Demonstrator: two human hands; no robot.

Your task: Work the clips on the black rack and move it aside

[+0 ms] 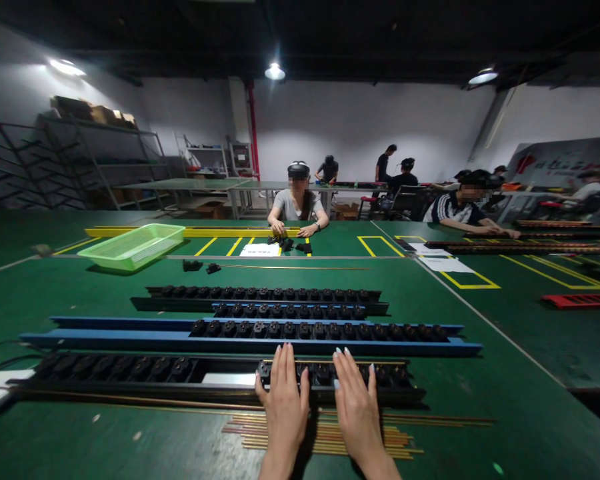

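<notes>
Both hands reach over the nearest black channel (220, 393), which holds a row of black modules (143, 367) with a gap left of centre. My left hand (284, 397) lies over its right half, fingers stretched forward, the tips at the modules. To its right, my right hand (357, 400) rests over the same row with fingers extended. A thin brass rod (390, 363) runs along the top of the modules there. Under and beside the wrists lie several brass rods (325, 437) on the green table. Neither hand is wrapped round anything.
Beyond are a blue channel (115, 335) with modules, a dark channel (260, 303), a light green basket (135, 247) and yellow channels (210, 232). A person (297, 200) across the table handles black parts (280, 243). Another person (460, 207) works at right. A white object (5, 389) lies left.
</notes>
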